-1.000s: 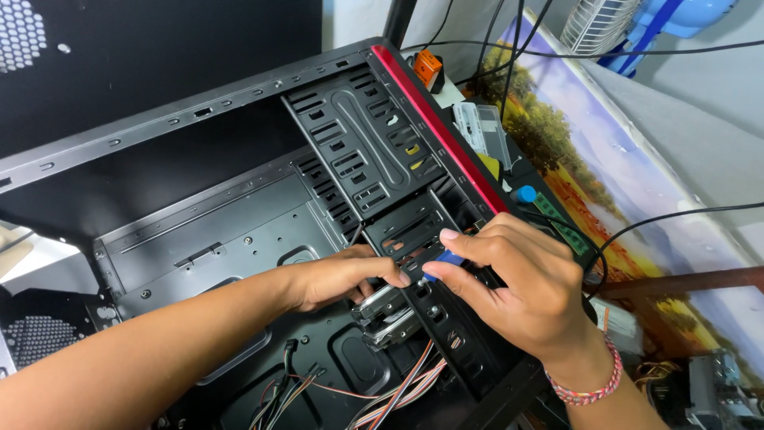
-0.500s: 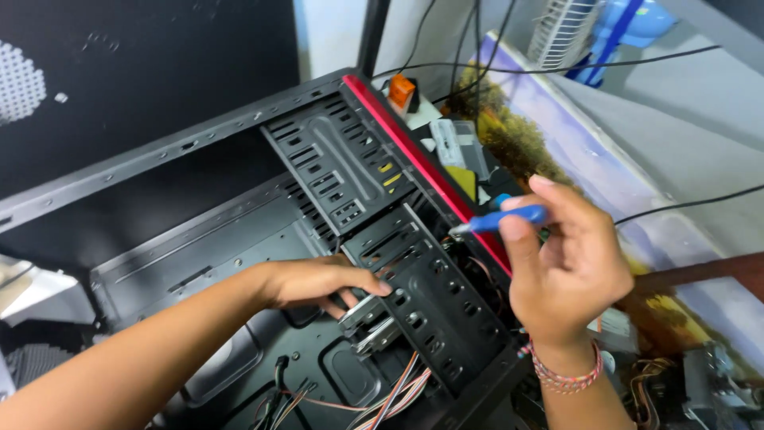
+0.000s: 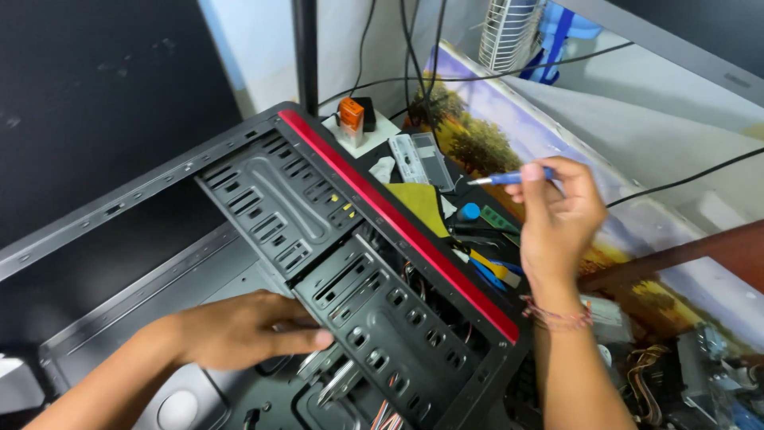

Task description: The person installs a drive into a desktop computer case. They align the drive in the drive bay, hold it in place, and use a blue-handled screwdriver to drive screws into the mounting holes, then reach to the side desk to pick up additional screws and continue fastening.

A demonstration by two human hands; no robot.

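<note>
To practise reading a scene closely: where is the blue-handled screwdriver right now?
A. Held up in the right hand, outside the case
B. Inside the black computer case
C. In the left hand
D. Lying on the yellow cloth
A: the right hand holds the blue-handled screwdriver raised beyond the red-edged black metal computer case.

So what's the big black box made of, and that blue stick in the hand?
The computer case looks like thin sheet metal painted matte black: its panels are stamped with slots and ridges. Its red strip could be plastic or painted metal. The screwdriver in the right hand has a shiny metal tip and a blue, probably plastic, handle.
</note>
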